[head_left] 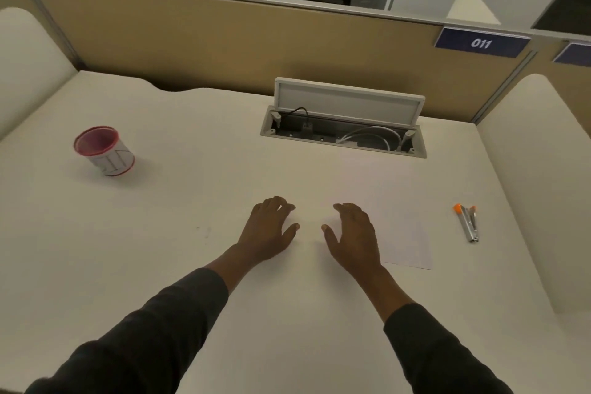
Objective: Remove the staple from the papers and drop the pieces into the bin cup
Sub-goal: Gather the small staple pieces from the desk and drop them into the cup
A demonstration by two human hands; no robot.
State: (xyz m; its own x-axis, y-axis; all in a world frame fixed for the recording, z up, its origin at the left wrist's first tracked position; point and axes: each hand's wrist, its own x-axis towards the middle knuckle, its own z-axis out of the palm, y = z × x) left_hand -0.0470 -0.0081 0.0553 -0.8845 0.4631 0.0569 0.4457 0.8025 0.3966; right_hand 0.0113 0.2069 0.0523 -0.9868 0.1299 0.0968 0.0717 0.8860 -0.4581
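Observation:
White papers (406,233) lie flat on the desk, right of centre; the staple is too small to see. My right hand (351,230) rests on the papers' left part, fingers loosely spread and holding nothing. Just left of it, my left hand (270,227) lies palm down on the desk by the papers' left edge, also holding nothing. The bin cup (104,150), red-rimmed with a white label, stands far left, well away from both hands. A metal staple remover (467,221) with orange tips lies to the right of the papers.
An open cable hatch (345,131) with its lid raised sits in the white desk (160,249) behind the papers. A tan partition (224,41) closes the back, and white side panels (537,169) flank the desk.

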